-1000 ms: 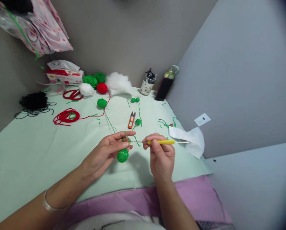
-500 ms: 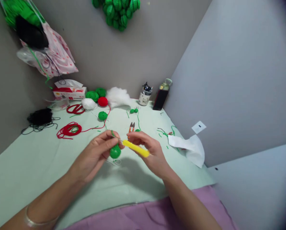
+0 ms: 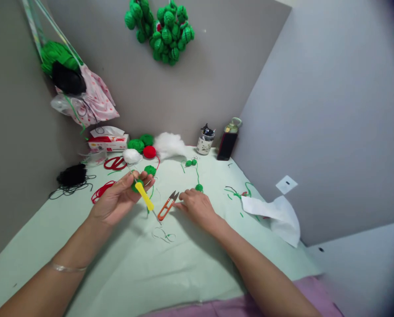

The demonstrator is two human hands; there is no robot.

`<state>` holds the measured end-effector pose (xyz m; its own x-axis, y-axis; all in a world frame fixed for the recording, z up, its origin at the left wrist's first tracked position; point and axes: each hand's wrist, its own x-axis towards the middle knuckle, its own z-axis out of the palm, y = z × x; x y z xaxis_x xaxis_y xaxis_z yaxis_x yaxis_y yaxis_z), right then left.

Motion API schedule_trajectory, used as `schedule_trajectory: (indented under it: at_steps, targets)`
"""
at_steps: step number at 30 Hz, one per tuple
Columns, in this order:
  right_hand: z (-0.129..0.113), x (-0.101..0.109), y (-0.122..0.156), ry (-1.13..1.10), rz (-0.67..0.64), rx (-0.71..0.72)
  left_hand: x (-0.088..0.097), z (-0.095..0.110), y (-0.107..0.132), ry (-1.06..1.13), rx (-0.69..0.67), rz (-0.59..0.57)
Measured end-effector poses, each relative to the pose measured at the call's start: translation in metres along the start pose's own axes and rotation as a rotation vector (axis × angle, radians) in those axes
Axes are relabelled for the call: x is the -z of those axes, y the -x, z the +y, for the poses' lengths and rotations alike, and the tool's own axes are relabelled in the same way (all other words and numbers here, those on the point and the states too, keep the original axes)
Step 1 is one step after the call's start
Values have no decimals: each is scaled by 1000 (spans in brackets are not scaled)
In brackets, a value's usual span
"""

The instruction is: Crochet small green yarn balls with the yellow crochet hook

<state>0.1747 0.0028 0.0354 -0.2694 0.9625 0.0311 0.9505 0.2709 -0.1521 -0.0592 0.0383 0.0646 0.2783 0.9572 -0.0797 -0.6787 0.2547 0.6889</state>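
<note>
My left hand (image 3: 117, 200) is raised above the table, its fingers closed round a small green crocheted piece (image 3: 136, 185) and a crochet hook with a yellow handle (image 3: 145, 197). The hook's metal end points down to the right. My right hand (image 3: 198, 207) is low on the table with curled fingers, thumb and fingertips at the blades of orange thread snips (image 3: 165, 208). Just beyond its knuckles lies a small green ball (image 3: 199, 188) on a green strand. A loop of pale thread (image 3: 163, 235) rests on the cloth between my hands.
Yarn balls in green, white and red (image 3: 149, 152), white stuffing (image 3: 169, 145) and a tissue box (image 3: 109, 143) line the back. Black yarn (image 3: 71, 176) lies left. A pen cup (image 3: 205, 143), a bottle (image 3: 231, 127) and a dark phone-like slab (image 3: 227, 146) stand back right; white paper (image 3: 276, 211) lies right.
My right hand has left the crochet hook and gone down to the snips, which have shifted nearer and turned. The hook and green piece have moved up and left in my left hand.
</note>
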Motion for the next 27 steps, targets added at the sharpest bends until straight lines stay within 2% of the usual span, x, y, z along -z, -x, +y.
schedule_trajectory:
  at_steps: [3, 8, 14, 20, 23, 27]
  targets:
    - [-9, -4, -2, -24, 24, -3, 1, -4, 4, 4, 8, -6]
    - [-15, -19, -9, -89, -20, 102, 0, -1, 7, 52, -13, 1]
    - [-7, -22, -12, -90, -16, -11, 9, 0, 6, 92, -43, -13]
    - [-8, -20, -10, -137, -29, -135, 19, -2, 6, 23, -12, -164]
    - [-2, -16, -10, -206, -13, -157, 24, -4, 5, -18, -2, -249]
    - [11, -6, -11, -387, 30, -138, 28, -9, 3, -36, 21, -303]
